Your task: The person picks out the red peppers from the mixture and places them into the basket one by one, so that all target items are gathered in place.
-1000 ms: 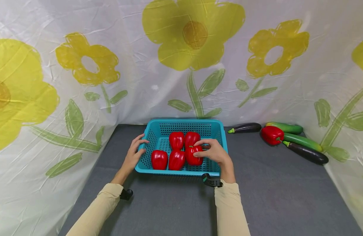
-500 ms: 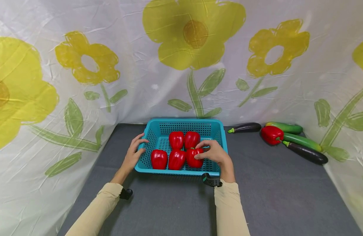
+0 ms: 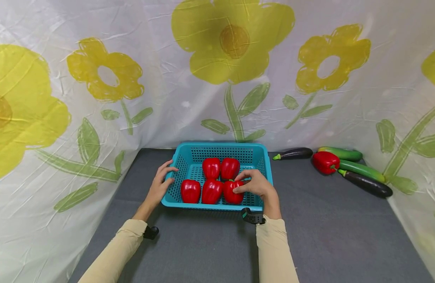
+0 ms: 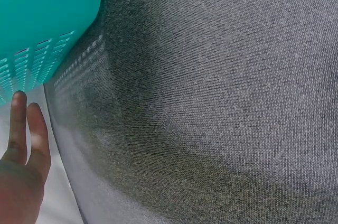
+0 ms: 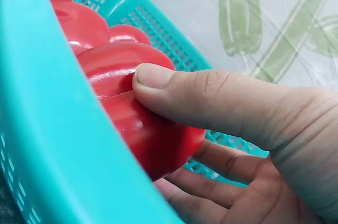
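Inside the blue plastic basket point(image 3: 221, 145), my right hand point(image 3: 257, 184) holds a red bell pepper point(image 3: 232, 193) at the front right. Its thumb point(image 5: 179, 89) presses the pepper's side in the right wrist view, with the fingers around the far side, partly hidden. Next to it lie two more red peppers in the front row, one in the middle point(image 3: 212, 192) and one at left point(image 3: 190, 191). Behind them sit two others, a left one point(image 3: 211, 168) and a right one point(image 3: 230, 168). My left hand point(image 3: 161, 181) rests at the basket's left rim, fingers fairly straight.
On the grey tabletop point(image 3: 316, 220), to the right of the basket, lie an eggplant point(image 3: 296, 153), another red pepper point(image 3: 325, 162), two green cucumber-like vegetables point(image 3: 362, 170) and a second eggplant point(image 3: 367, 184). A flower-printed white sheet point(image 3: 161, 78) hangs behind the table.
The right hand has lowered the pepper slightly toward the basket's front, and it now sits in line with the front row. The left hand has stayed at the rim.
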A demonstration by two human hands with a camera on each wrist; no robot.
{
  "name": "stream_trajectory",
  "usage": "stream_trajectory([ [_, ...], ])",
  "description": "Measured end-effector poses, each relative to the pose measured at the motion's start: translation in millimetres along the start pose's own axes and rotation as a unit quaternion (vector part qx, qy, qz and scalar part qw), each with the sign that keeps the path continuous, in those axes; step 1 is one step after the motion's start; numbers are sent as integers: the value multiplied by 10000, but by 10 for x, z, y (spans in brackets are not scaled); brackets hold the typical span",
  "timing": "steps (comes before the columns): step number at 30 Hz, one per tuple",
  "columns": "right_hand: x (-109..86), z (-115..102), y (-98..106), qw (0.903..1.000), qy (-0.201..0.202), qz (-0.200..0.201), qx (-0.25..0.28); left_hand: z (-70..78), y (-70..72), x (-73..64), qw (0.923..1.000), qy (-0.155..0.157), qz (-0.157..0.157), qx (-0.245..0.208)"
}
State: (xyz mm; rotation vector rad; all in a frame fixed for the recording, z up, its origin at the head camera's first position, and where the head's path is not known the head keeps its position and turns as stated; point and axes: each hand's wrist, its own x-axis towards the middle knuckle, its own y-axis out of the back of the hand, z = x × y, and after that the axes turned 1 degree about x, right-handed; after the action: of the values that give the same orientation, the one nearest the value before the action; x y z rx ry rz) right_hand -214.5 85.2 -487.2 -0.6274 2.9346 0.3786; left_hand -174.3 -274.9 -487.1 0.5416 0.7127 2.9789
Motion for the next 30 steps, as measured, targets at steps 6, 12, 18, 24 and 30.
stream_trajectory([
  [6, -6, -14, -6, 9997, -39, -13, -254, -20, -4, 1, 10000, -9, -19, 0],
  [12, 8, 4, -20, 9994, -96, -107, -313, -24, -6, -3, 10000, 15, -12, 4],
  [18, 19, 31, -36, 9992, -63, -119, -381, -21, -3, -10, 10000, 24, -7, 13],
  [24, 31, 46, -60, 9984, -56, -192, -520, -18, -3, -11, 10000, 30, -14, 25],
  [30, 23, 30, -72, 9986, -125, -192, -473, -1, 0, -10, 10000, 15, -18, 56],
])
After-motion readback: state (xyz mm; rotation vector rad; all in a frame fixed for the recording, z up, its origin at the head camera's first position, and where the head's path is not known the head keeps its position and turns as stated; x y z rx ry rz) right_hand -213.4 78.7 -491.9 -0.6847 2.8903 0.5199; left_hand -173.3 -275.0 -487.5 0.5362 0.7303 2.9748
